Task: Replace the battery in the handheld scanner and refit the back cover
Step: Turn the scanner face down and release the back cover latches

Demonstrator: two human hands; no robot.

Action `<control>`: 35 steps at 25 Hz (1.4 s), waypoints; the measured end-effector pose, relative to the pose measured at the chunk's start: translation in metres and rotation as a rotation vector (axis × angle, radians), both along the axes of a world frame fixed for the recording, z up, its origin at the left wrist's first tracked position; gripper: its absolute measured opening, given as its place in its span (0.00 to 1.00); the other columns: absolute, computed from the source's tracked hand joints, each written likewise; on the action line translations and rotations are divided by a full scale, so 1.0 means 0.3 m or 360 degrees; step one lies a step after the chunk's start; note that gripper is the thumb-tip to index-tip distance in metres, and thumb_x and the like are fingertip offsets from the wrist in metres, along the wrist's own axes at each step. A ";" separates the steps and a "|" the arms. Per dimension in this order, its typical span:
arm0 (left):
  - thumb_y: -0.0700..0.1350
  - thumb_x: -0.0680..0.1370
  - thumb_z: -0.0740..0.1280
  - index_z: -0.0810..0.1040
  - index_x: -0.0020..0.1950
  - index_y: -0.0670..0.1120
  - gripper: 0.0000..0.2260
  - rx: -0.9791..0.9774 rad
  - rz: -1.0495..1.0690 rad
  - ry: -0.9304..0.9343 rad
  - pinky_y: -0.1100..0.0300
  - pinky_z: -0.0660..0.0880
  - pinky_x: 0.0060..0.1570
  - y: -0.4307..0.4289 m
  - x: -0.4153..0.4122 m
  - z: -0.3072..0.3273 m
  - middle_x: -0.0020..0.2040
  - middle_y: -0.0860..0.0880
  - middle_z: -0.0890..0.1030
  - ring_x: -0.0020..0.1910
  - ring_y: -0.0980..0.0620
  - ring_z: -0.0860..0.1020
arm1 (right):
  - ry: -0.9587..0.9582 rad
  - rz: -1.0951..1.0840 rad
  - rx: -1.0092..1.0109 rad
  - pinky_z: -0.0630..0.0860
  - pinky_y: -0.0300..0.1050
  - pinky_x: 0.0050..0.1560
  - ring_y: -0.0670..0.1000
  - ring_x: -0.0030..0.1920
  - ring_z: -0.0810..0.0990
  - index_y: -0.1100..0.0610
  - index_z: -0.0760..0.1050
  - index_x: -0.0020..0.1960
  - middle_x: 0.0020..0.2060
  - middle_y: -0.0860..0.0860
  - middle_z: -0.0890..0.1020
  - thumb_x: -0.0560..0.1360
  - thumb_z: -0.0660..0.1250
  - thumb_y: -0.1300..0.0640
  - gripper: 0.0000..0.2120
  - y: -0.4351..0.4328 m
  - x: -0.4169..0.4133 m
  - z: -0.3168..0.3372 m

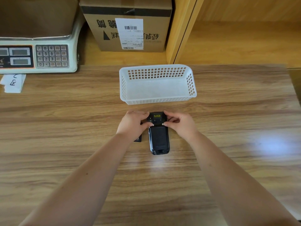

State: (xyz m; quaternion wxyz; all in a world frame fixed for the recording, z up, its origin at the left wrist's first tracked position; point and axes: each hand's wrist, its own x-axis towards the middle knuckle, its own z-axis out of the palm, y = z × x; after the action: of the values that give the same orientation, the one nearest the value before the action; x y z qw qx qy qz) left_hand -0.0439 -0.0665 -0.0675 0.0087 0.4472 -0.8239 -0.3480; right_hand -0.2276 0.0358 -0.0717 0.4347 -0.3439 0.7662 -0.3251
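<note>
Two bare arms reach up from the bottom of the frame and meet in the middle, over the wooden bench (65, 128). Between them lies the black scanner (158, 136), face down. Its long side runs straight away from the person, from lower middle toward upper middle of the frame. The near end sits free. The far end, with a small yellow sticker, is where the hands are.

The left hand (133, 123) is curled round the left side of the far end, thumb tip pressing on the back. The right hand (179, 123) does the same on the right side. Both hands are partly closed and hold the scanner. They look about as near to it as each other.

The back cover (158, 137) looks like it is already in place, but I cannot tell if it has clicked shut. I think the next push goes along the long side of the scanner, or straight down with both thumbs.

A small dark thing (138, 139) peeks out under the left wrist, just beside the scanner. It may be a battery, but most of it is hidden.

Farther away, above the hands, sits a white basket (192, 88) with nothing in it. In the upper left is a weighing scale (71, 62). At the top middle is a cardboard box (97, 39)
</note>
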 end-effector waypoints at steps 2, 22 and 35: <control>0.52 0.74 0.73 0.77 0.67 0.47 0.23 0.0031 0.0038 0.0043 0.59 0.66 0.67 0.001 0.000 -0.007 0.67 0.51 0.78 0.70 0.51 0.70 | -0.0022 -0.0032 -0.0020 0.76 0.41 0.55 0.49 0.47 0.81 0.49 0.79 0.60 0.47 0.48 0.83 0.68 0.76 0.61 0.22 0.004 0.002 -0.002; 0.52 0.75 0.72 0.75 0.68 0.57 0.22 0.0020 0.0091 0.0059 0.59 0.69 0.60 0.003 -0.013 -0.012 0.65 0.56 0.77 0.68 0.52 0.67 | 0.0160 0.0040 -0.0010 0.72 0.36 0.51 0.45 0.47 0.79 0.49 0.77 0.63 0.46 0.46 0.82 0.70 0.74 0.58 0.22 0.001 0.020 -0.001; 0.53 0.73 0.73 0.77 0.66 0.58 0.21 0.0022 0.0119 0.0089 0.57 0.74 0.59 -0.007 -0.005 -0.038 0.63 0.58 0.78 0.67 0.56 0.64 | 0.0261 0.0289 0.0059 0.74 0.40 0.43 0.47 0.41 0.77 0.53 0.78 0.51 0.41 0.49 0.81 0.66 0.77 0.59 0.16 -0.062 -0.027 0.006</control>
State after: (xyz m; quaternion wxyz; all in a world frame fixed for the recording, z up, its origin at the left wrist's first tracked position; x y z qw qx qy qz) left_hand -0.0455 -0.0685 -0.0790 0.0415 0.4679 -0.8036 -0.3654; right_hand -0.2357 0.0174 -0.0700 0.4044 -0.4293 0.7708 -0.2409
